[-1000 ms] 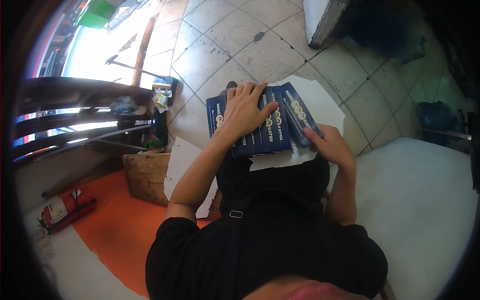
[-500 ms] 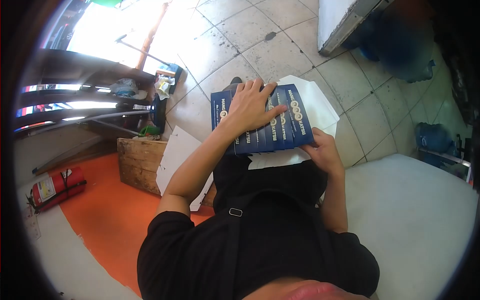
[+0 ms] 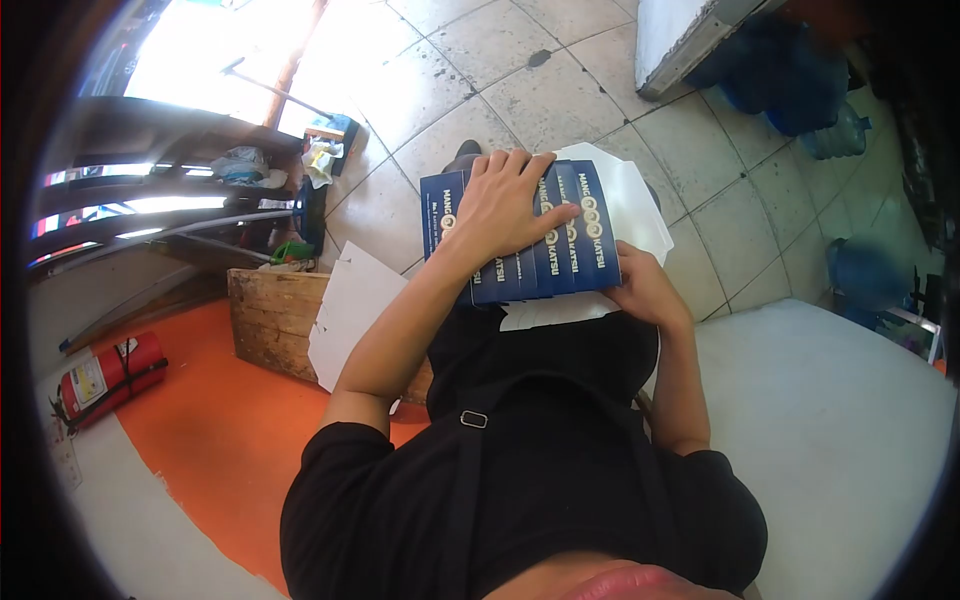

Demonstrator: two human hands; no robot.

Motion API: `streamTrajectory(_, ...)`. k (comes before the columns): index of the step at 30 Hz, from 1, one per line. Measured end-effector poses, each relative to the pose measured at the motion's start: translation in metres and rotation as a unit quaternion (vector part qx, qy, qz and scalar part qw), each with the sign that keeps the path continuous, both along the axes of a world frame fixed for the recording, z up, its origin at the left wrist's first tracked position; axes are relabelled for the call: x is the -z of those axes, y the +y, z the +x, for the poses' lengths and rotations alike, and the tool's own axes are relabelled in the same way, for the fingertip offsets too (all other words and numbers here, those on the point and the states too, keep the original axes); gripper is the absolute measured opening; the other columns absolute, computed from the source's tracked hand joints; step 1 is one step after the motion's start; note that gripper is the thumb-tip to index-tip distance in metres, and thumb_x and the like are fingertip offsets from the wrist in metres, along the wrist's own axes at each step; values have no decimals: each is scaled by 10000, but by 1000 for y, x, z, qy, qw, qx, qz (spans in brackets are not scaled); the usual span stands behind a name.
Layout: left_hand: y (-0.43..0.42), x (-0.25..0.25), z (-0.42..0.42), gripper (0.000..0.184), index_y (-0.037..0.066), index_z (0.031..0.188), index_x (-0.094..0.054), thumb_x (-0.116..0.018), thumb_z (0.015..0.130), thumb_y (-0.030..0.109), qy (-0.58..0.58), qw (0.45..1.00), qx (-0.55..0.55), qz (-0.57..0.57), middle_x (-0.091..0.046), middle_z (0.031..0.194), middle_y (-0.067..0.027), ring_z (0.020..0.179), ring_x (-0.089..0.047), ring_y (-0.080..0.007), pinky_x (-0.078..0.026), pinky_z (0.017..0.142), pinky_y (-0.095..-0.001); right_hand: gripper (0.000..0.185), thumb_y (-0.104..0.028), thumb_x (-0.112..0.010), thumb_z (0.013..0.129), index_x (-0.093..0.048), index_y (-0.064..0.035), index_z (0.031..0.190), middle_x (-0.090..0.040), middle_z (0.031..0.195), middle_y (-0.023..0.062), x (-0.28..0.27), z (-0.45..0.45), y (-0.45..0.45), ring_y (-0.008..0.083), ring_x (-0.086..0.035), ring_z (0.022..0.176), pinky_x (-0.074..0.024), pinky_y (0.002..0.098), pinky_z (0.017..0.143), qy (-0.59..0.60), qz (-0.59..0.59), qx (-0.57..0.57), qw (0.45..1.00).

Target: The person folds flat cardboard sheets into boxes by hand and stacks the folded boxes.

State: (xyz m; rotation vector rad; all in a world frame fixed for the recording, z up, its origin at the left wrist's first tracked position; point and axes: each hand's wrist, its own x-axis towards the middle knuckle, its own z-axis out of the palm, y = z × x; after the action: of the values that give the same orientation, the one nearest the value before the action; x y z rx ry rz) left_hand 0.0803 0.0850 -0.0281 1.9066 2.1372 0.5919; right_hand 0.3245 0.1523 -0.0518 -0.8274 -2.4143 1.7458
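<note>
Several overlapping dark-blue printed cardboard sheets (image 3: 590,235), lettered "MANGO KATSU", lie fanned across my lap. My left hand (image 3: 505,205) rests flat on top of them, fingers stretched towards their far edge and thumb spread to the right. At the near right corner my right hand (image 3: 645,288) grips the sheets' edge, its thumb near the top sheet and its other fingers partly hidden. A white cardboard piece (image 3: 635,195) with angled edges sticks out from beneath the blue sheets, and white card also shows along their near side.
To the left, another white cardboard piece (image 3: 345,310) leans against a wooden box (image 3: 270,320). A red fire extinguisher (image 3: 110,375) lies beyond it. Blue water jugs (image 3: 840,135) stand at the right, and a white surface (image 3: 820,400) is beside my right arm. Floor tiles (image 3: 540,90) extend ahead.
My right hand has shifted slightly at the sheets' right edge, and the fan sits a little more level. The left hand stays pressed on top. The view has moved slightly.
</note>
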Motion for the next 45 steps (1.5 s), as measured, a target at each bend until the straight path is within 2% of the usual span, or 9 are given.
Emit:
streamTrajectory(20,-1,-5,-3,693,76,1307,-575,-643,829,573,-21,1000,-1,-14,-599,1138,-156,1086,-510,-314,-343,1001,-413,218,12,-608,906,-660,17,1118,-706,1032,113,15,8,17,161,-651,944,-517,323,841,9,-161,-110,981)
streamTrajectory(22,-1,-4,-3,688,88,1312,-577,-643,828,573,-26,1000,1,-4,-599,1137,-153,1085,-511,-311,-341,1003,-412,323,-6,-601,900,-600,5,1223,-689,1090,130,8,-6,38,157,-669,884,-542,340,787,-157,-77,-6,985)
streamTrajectory(26,0,-3,-2,675,113,1324,-580,-642,830,570,-28,999,5,-19,-599,1145,-146,1094,-507,-308,-337,1009,-416,503,-19,-645,852,-495,-59,1331,-638,1205,128,38,-53,51,148,-668,890,-541,323,773,90,-52,187,977)
streamTrajectory(29,2,-3,-2,666,134,1332,-580,-645,829,566,-25,999,10,-28,-599,1149,-146,1102,-504,-311,-336,1012,-420,535,-34,-679,833,-498,-84,1334,-644,1163,111,62,-79,60,143,-646,945,-526,300,811,145,60,85,984)
streamTrajectory(35,-2,-5,-1,672,155,1353,-570,-662,821,554,-46,999,14,-12,-603,1149,-152,1117,-505,-323,-328,1020,-433,441,-18,-683,823,-548,-74,1239,-640,1093,87,77,-78,63,177,-632,973,-507,300,859,125,-137,134,974)
streamTrajectory(39,1,-11,2,688,146,1349,-571,-665,814,569,-60,997,28,-46,-586,1197,-172,1152,-501,-346,-322,1046,-444,313,-98,-602,901,-564,-61,1209,-633,1092,89,57,-66,59,171,-628,964,-505,297,844,122,24,97,987)
streamTrajectory(42,2,-13,-8,628,129,1343,-567,-695,835,475,-105,994,31,-21,-566,1246,-173,1205,-493,-352,-345,1065,-442,191,-137,-542,962,-576,-58,1132,-628,989,30,50,-61,59,112,-606,914,-506,263,802,114,-277,213,930)
streamTrajectory(44,-2,-22,-27,559,111,1323,-568,-721,849,365,-301,943,7,139,-551,1280,-161,1243,-489,-336,-362,1085,-426,171,-116,-498,982,-585,-41,1108,-627,971,16,63,-42,70,99,-601,905,-496,249,797,129,-59,109,984)
streamTrajectory(45,-13,-18,-42,534,106,1312,-569,-729,849,318,-300,934,-74,181,-552,1282,-153,1249,-492,-323,-363,1090,-413,165,-87,-506,965,-588,-27,1094,-629,970,16,54,-38,65,100,-599,907,-492,251,805,112,-113,140,977)
